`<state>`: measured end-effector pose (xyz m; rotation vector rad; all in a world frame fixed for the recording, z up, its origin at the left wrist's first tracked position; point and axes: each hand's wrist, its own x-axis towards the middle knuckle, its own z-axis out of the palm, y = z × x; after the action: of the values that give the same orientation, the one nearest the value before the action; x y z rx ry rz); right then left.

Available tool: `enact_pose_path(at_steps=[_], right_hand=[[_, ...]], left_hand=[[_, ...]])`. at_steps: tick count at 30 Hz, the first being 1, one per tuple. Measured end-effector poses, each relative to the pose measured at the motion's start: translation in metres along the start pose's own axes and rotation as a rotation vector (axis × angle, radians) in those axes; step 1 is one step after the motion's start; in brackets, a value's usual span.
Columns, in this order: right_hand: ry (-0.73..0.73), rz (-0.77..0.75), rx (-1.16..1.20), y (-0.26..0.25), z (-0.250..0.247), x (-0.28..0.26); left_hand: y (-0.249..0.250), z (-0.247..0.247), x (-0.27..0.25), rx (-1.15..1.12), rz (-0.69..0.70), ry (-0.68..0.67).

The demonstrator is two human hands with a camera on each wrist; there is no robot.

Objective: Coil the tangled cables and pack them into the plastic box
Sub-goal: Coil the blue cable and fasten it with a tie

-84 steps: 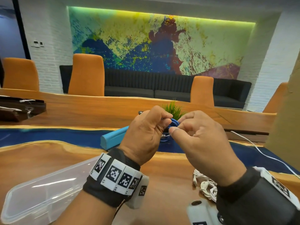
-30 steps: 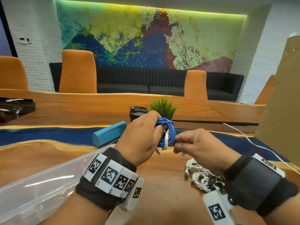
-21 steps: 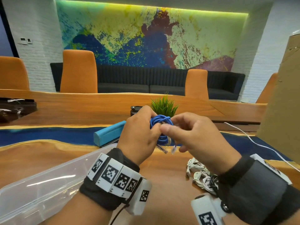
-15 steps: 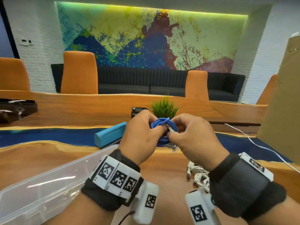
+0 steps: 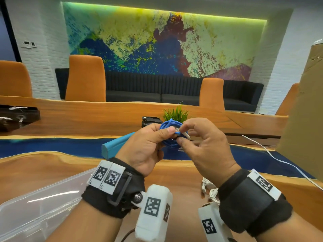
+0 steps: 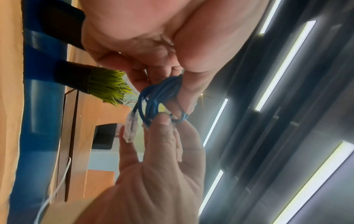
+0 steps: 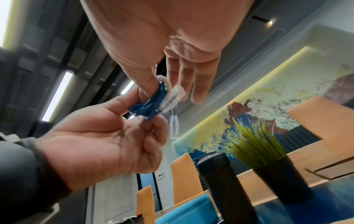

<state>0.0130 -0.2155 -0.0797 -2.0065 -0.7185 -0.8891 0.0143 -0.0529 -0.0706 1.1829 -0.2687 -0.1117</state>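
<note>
**Both hands pinching the coiled blue cable above the table**

Left hand (image 5: 146, 145) grips the blue network cable (image 5: 168, 124) coil, thumb pressed over the bundled loops, fingers curled behind. Right hand (image 5: 208, 147) pinches the same coil from the other side with thumb and forefinger, at the clear plug (image 7: 172, 97) end; remaining fingers loosely spread. A second clear plug (image 6: 130, 127) hangs free off the coil. Coil held in the air, well above the wooden table (image 5: 181, 177), just in front of the potted grass plant (image 5: 175, 112).

Clear plastic box (image 5: 40, 205) sits on the table, left of the coil and nearer the person, under the left forearm. White cables (image 5: 208, 189) lie in a heap on the table below the right wrist. Blue case (image 5: 113, 145) lies left of the coil, behind the left hand. Black cylindrical container (image 5: 149, 120) stands just beside the plant. One thin white lead (image 5: 272, 156) trails across the table to the right of the coil.
</note>
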Motion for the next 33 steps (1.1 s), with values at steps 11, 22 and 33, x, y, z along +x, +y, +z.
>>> enact_pose_path(at_steps=[11,22,33], right_hand=[[-0.063,-0.051,-0.032,0.009,-0.006,0.005],[-0.435,0.852,0.665,0.000,-0.026,0.011],[-0.438,0.488,-0.096,-0.007,-0.031,0.012]], left_hand=[[-0.007,-0.002,0.004,0.144,0.067,0.094],[-0.020,-0.016,0.008,0.931,0.607,-0.039],[-0.024,-0.019,0.014,0.787,0.544,0.126]])
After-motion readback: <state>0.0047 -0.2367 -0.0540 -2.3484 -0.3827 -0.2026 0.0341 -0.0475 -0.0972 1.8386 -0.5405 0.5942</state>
